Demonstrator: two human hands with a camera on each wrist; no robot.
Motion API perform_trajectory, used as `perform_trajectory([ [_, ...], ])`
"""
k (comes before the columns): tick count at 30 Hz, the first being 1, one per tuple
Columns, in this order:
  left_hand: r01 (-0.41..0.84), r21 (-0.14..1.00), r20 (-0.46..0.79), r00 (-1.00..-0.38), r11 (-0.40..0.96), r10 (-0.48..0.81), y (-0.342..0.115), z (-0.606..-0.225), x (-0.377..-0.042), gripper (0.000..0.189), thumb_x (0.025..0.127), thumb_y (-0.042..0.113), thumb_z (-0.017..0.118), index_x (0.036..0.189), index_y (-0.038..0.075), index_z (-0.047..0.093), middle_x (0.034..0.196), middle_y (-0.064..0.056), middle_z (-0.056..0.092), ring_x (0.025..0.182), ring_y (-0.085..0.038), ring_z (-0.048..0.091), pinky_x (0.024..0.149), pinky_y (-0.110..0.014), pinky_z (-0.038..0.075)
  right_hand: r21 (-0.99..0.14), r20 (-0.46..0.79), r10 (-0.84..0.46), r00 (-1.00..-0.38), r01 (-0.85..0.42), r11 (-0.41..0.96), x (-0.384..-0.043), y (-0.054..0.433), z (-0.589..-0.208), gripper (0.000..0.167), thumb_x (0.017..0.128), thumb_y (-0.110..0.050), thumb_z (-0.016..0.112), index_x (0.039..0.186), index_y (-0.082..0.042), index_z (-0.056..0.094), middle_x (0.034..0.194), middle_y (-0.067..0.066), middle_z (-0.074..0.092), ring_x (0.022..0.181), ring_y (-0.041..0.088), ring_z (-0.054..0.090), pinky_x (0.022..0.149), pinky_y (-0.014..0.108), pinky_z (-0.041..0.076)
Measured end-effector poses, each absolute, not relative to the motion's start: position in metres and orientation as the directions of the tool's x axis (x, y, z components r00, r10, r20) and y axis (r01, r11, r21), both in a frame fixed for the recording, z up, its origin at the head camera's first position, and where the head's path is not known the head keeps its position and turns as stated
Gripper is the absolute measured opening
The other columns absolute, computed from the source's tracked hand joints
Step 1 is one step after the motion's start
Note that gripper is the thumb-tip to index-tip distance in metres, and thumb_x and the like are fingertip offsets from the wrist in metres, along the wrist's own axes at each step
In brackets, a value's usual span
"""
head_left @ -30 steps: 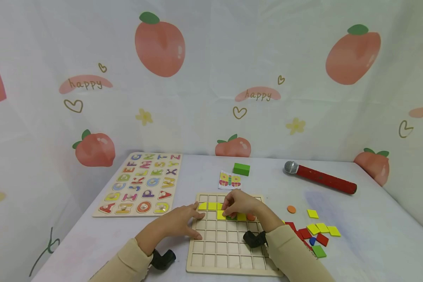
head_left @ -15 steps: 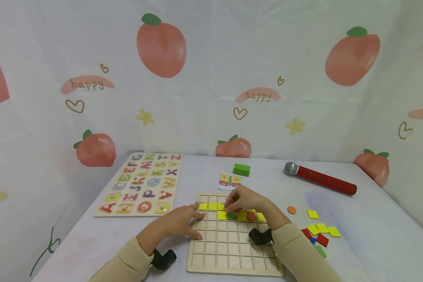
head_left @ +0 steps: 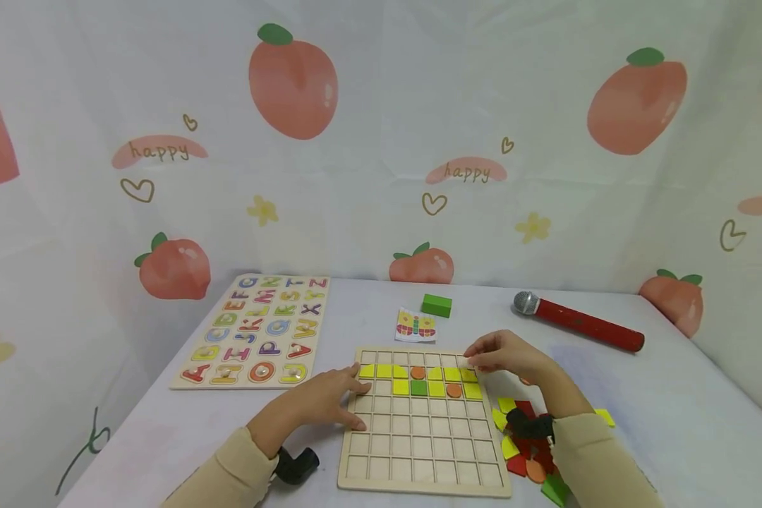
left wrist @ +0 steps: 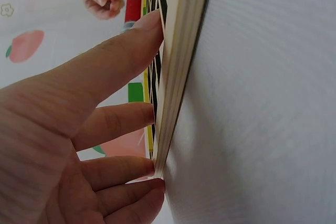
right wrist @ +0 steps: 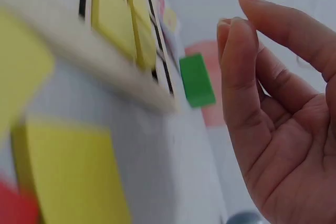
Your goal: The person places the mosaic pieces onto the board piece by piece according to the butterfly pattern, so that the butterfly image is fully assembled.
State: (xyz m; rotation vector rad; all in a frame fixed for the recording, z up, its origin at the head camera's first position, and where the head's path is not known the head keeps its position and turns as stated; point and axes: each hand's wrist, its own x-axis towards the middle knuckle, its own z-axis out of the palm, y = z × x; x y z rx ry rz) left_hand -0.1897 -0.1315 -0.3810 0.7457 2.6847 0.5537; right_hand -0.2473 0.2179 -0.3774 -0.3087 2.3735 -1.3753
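Observation:
A wooden grid board (head_left: 424, 447) lies in front of me. Yellow pieces fill parts of its second and third rows, along with a green square (head_left: 418, 388), an orange disc (head_left: 417, 372) in the second row and another orange disc (head_left: 454, 390) in the third. My left hand (head_left: 317, 401) steadies the board's left side, fingers spread; in the left wrist view its fingertips touch the wooden edge (left wrist: 178, 66). Over the board's far right corner, my right hand (head_left: 514, 358) has loosely bent fingers and nothing between thumb and fingertips in the right wrist view.
Loose red, yellow, green and orange pieces (head_left: 516, 466) lie right of the board, partly under my right forearm. Behind it are a butterfly pattern card (head_left: 415, 326) and green block (head_left: 437, 305). A red microphone (head_left: 584, 324) lies back right, an alphabet puzzle (head_left: 248, 346) left.
My right hand has let go of the orange disc, now in the second row, and moved right to the board's far right corner. The left hand has stayed in place.

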Motion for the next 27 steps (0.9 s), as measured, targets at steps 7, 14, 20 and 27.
perform_trajectory([
  [7, 0.427, 0.428, -0.188, -0.820, 0.797, 0.540, -0.130, -0.382, -0.191, 0.067, 0.072, 0.046, 0.075, 0.129, 0.016, 0.057, 0.151, -0.017, 0.028, 0.137, -0.039, 0.032, 0.111, -0.053, 0.028, -0.842, -0.249, -0.190, -0.950, 0.115, 0.527, -0.239, 0.255, -0.390, 0.038, 0.085, -0.029, 0.068, 0.109, -0.001, 0.064, 0.086, 0.002, 0.062, 0.075, 0.017, 0.053, 0.062, 0.024, 0.044],
  [14, 0.422, 0.413, -0.197, -0.824, 0.807, 0.532, -0.130, -0.383, -0.192, 0.067, 0.072, 0.047, 0.075, 0.129, 0.017, 0.057, 0.152, -0.016, 0.028, 0.137, -0.038, 0.031, 0.112, -0.052, 0.028, -0.835, -0.242, -0.148, -0.959, 0.128, 0.535, -0.230, 0.283, -0.397, 0.039, 0.087, -0.027, 0.065, 0.113, 0.003, 0.062, 0.085, 0.000, 0.064, 0.075, 0.016, 0.054, 0.067, 0.024, 0.049],
  [20, 0.417, 0.419, -0.196, -0.826, 0.807, 0.528, -0.131, -0.383, -0.192, 0.067, 0.071, 0.047, 0.075, 0.129, 0.018, 0.057, 0.152, -0.016, 0.028, 0.137, -0.038, 0.031, 0.112, -0.052, 0.028, -0.807, -0.249, -0.130, -0.960, 0.131, 0.576, -0.226, 0.293, -0.399, 0.038, 0.086, -0.023, 0.066, 0.113, 0.003, 0.062, 0.094, 0.003, 0.067, 0.080, 0.015, 0.055, 0.069, 0.023, 0.049],
  [27, 0.418, 0.423, -0.193, -0.826, 0.804, 0.530, -0.132, -0.383, -0.192, 0.067, 0.071, 0.047, 0.075, 0.129, 0.017, 0.057, 0.152, -0.017, 0.028, 0.137, -0.039, 0.031, 0.111, -0.053, 0.028, -0.766, -0.234, -0.148, -0.961, 0.088, 0.637, -0.226, 0.295, -0.398, 0.037, 0.082, -0.025, 0.071, 0.106, 0.003, 0.065, 0.091, 0.003, 0.065, 0.079, 0.015, 0.053, 0.067, 0.024, 0.049],
])
